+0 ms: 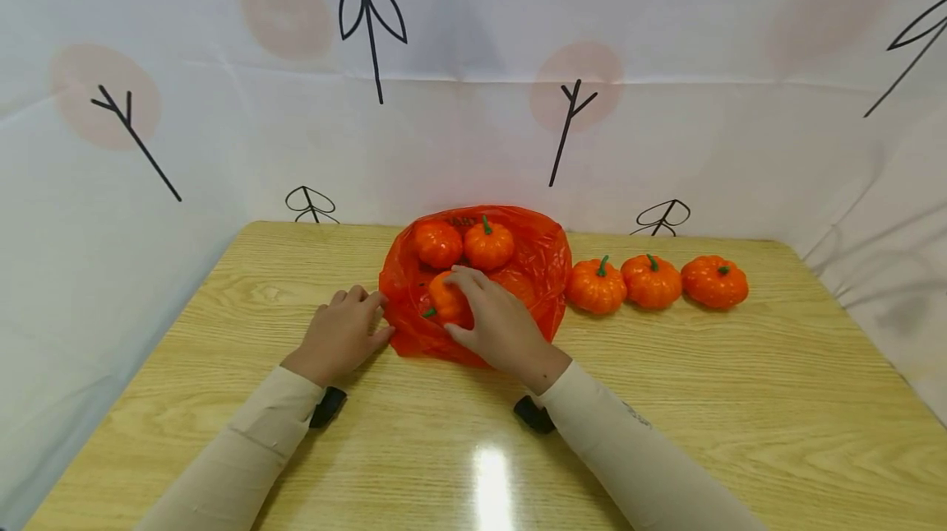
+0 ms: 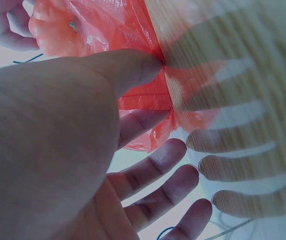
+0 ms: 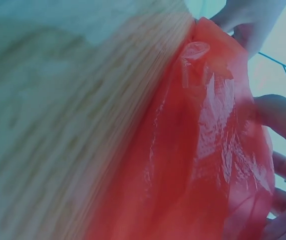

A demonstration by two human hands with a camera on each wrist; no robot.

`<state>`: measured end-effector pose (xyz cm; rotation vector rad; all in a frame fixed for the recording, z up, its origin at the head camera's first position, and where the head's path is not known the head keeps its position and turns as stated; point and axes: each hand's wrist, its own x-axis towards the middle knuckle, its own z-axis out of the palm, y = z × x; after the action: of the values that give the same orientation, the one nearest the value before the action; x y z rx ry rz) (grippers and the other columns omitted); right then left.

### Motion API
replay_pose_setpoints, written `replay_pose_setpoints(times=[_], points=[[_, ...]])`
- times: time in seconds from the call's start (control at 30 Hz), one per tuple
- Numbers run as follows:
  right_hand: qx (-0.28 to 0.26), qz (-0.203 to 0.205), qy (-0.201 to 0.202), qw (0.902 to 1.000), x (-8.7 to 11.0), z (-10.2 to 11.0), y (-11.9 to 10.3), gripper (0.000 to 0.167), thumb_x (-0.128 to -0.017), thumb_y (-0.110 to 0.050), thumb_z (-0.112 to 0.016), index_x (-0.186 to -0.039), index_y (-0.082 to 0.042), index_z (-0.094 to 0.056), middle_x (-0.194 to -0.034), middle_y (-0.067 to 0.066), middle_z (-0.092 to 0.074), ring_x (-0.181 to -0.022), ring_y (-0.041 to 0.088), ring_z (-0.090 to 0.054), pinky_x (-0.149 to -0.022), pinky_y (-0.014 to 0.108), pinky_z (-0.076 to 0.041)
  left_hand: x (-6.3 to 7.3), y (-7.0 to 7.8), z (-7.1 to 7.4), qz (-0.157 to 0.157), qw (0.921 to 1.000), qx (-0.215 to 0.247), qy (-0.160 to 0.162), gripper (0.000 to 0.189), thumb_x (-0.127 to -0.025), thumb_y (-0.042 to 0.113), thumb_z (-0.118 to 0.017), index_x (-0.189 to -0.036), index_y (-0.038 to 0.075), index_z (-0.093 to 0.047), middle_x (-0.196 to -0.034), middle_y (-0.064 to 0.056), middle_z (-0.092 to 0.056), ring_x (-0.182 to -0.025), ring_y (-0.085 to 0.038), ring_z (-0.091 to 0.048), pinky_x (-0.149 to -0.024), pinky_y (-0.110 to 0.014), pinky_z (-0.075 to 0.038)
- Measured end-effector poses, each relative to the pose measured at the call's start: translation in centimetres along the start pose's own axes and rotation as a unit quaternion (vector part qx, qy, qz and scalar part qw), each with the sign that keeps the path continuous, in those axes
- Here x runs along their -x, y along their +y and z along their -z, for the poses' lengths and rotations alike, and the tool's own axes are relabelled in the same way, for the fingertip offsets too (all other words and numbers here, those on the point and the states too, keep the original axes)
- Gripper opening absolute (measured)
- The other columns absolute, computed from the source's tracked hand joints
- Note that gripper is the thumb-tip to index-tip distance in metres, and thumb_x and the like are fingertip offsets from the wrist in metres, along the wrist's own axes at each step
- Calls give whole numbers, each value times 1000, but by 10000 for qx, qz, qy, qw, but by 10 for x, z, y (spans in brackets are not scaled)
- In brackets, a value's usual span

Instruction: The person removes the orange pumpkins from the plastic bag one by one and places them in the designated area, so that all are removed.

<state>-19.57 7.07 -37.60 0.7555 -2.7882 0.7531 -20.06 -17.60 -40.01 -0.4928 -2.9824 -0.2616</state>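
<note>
An orange-red plastic bag point(image 1: 546, 268) lies with its mouth spread on the table. My right hand point(image 1: 497, 325) reaches over its front rim and grips a small orange pumpkin point(image 1: 447, 298), whose green stem points left. Behind it in the bag sit a pumpkin point(image 1: 439, 244) and another pumpkin point(image 1: 489, 247) with its stem up. At the bag's left edge, my left hand point(image 1: 342, 334) touches the plastic with thumb and index finger apart. Its other fingertips point(image 2: 175, 182) rest on the table. In the right wrist view the bag's side hides the held pumpkin.
To the right of the bag, a pumpkin point(image 1: 596, 286), a second pumpkin point(image 1: 651, 281) and a third pumpkin point(image 1: 714, 282) stand in a row. The wooden table point(image 1: 740, 399) backs onto a white patterned cloth point(image 1: 459, 136). Dark straps point(image 1: 534, 414) show at both wrists.
</note>
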Motion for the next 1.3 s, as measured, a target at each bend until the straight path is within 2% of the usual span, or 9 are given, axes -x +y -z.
replay_pose_setpoints(times=[0.1, 0.2, 0.33, 0.43, 0.8, 1.0, 1.13, 1.2, 1.3], points=[[0, 12, 3, 10000, 2, 1, 2, 62, -86, -29, -80, -138, -16, -49, -144, 3, -52, -112, 24, -66, -91, 39, -57, 0, 0, 0, 5, 10000, 21, -1, 39, -90, 35, -72, -118, 9, -64, -106, -13, -62, -92, -33, -57, -71, -50, -51], [39, 101, 134, 9999, 4, 2, 4, 70, -84, -28, -81, -144, -17, -46, -138, 5, -52, -87, 21, -67, -77, 33, -59, 0, 0, -1, 3, 10000, 37, 1, 39, -90, 36, -72, -119, 9, -64, -106, -13, -62, -91, -33, -57, -71, -50, -51], [115, 226, 300, 9992, 6, 4, 5, 77, -83, -27, -83, -148, -16, -44, -133, 7, -51, -60, 13, -52, -60, 22, -51, 0, 0, -1, -3, 10000, 33, -2, 40, -90, 36, -72, -119, 10, -64, -107, -13, -62, -92, -33, -57, -71, -50, -51], [93, 330, 386, 9987, 6, 4, 5, 74, -84, -26, -82, -147, -14, -47, -133, 8, -50, -53, 10, -44, -54, 18, -44, 0, -1, -1, 0, 10000, 26, -4, 41, -90, 36, -72, -119, 9, -64, -107, -13, -62, -92, -33, -57, -72, -51, -51], [-269, 758, 1428, 9865, 11, 12, 15, 66, -82, -19, -83, -140, -8, -53, -133, 12, -49, -48, 6, -33, -52, 17, -43, 0, -1, -1, -30, 10000, 29, 3, 39, -90, 36, -72, -117, 10, -65, -105, -12, -62, -90, -32, -56, -70, -48, -50], [-352, 777, 1664, 9824, 18, 19, 24, 66, -83, -22, -83, -139, -8, -53, -133, 14, -49, -47, 5, -30, -50, 18, -42, 1, -1, -1, -40, 10000, 27, 20, 39, -90, 35, -72, -118, 9, -65, -105, -13, -62, -90, -32, -57, -70, -49, -51], [-459, 726, 1733, 9811, 25, 24, 29, 67, -83, -22, -83, -140, -9, -52, -134, 14, -48, -49, 9, -43, -55, 23, -50, 1, -1, -2, -30, 10000, 23, -3, 39, -90, 35, -72, -119, 9, -65, -105, -13, -61, -91, -32, -57, -71, -49, -52], [-486, 717, 1770, 9804, 28, 27, 32, 67, -82, -21, -84, -140, -9, -51, -135, 14, -47, -58, 16, -56, -63, 29, -57, 1, 0, -2, -24, 10000, 20, -13, 39, -90, 36, -72, -119, 9, -65, -106, -13, -61, -91, -32, -57, -71, -49, -52], [-558, 649, 1778, 9803, 33, 30, 37, 67, -82, -20, -84, -138, -8, -51, -140, 14, -46, -91, 27, -68, -83, 39, -59, 0, 0, -2, -20, 10000, 18, -31, 40, -90, 35, -72, -119, 9, -65, -106, -13, -61, -91, -32, -57, -71, -49, -52]])
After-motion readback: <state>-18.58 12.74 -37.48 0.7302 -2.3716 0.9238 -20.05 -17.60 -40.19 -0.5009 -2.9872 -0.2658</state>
